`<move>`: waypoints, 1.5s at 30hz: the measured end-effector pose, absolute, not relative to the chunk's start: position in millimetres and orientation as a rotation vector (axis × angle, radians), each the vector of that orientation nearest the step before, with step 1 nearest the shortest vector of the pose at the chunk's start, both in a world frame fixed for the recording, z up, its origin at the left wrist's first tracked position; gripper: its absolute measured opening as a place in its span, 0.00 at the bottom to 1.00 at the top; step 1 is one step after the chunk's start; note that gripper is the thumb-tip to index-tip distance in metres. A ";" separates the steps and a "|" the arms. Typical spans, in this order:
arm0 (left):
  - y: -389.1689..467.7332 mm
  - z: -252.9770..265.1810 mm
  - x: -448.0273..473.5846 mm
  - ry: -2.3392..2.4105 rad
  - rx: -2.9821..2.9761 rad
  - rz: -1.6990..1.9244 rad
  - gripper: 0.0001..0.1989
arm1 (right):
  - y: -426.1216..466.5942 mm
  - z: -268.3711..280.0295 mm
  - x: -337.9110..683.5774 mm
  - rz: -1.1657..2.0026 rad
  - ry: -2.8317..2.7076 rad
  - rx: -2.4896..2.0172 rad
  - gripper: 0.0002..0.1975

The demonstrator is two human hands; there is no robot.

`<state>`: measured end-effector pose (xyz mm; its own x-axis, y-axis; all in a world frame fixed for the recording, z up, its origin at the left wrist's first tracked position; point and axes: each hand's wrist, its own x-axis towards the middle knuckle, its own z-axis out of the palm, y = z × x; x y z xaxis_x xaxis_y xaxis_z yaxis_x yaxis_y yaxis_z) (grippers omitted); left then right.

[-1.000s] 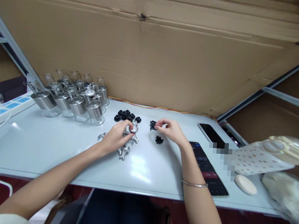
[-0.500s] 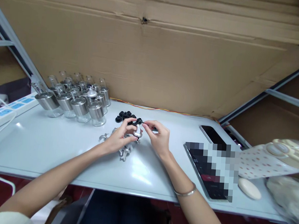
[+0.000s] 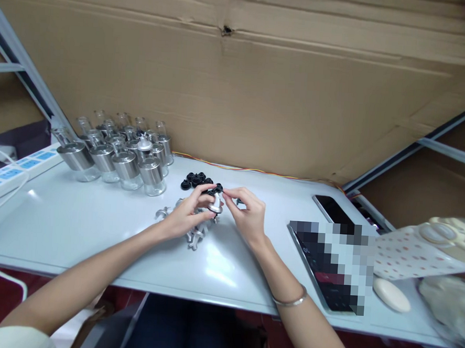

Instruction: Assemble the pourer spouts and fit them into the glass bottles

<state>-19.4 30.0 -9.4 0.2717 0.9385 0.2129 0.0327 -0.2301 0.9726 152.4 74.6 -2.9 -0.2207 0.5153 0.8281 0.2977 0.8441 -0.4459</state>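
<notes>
My left hand [image 3: 188, 213] is closed around a silver pour spout [image 3: 215, 204], gripping it between thumb and fingers above the table. Close beside its top, my right hand [image 3: 248, 211] pinches with thumb and forefinger. Whatever lies between those fingertips is too small to make out. Under and behind my left hand lie loose silver spout parts [image 3: 195, 237], partly hidden by it. Several black stoppers [image 3: 196, 179] sit in a cluster just beyond my hands.
Glass bottles with steel sleeves [image 3: 126, 165] stand at the back left, one topped by a silver spout [image 3: 144, 143]. A power strip [image 3: 15, 174] lies left of them. To the right are a phone [image 3: 332, 211], a tablet-like device [image 3: 313, 268], a white oval object [image 3: 391, 295] and a spotted container [image 3: 412, 253].
The view has shifted slightly. Both hands stay almost in place, with the silver spout still in my left hand and my right fingertips still close to its top.
</notes>
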 end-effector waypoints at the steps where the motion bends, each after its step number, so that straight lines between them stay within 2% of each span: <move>1: 30.0 -9.6 -19.1 0.945 1.527 1.149 0.28 | 74.9 -3.1 152.5 0.228 -1.830 -0.612 0.05; 9: 29.6 -6.7 -18.2 0.931 1.457 1.212 0.29 | 74.0 -3.1 152.1 0.307 -1.855 -0.606 0.05; 31: 26.5 -5.5 -19.1 1.031 1.568 1.249 0.28 | 67.8 1.9 150.8 0.279 -1.857 -0.571 0.05; 33: 26.2 -6.1 -19.3 1.037 1.560 1.266 0.28 | 68.5 1.9 150.6 0.301 -1.889 -0.567 0.09; 37: 24.1 -4.1 -19.2 1.019 1.565 1.314 0.27 | 72.3 -0.8 150.2 0.308 -1.991 -0.533 0.23; 40: 23.2 -1.7 -19.6 1.018 1.565 1.327 0.27 | 74.4 -3.3 150.9 0.232 -2.045 -0.506 0.23; 45: 24.7 -1.0 -20.7 1.047 1.540 1.336 0.28 | 74.4 -5.7 152.3 0.081 -2.069 -0.509 0.30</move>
<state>-20.7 24.7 -1.0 0.0896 0.9475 0.3070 0.0722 -0.3136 0.9468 152.3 74.4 -5.7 -0.4455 0.3871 0.8073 0.3228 0.9105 -0.2585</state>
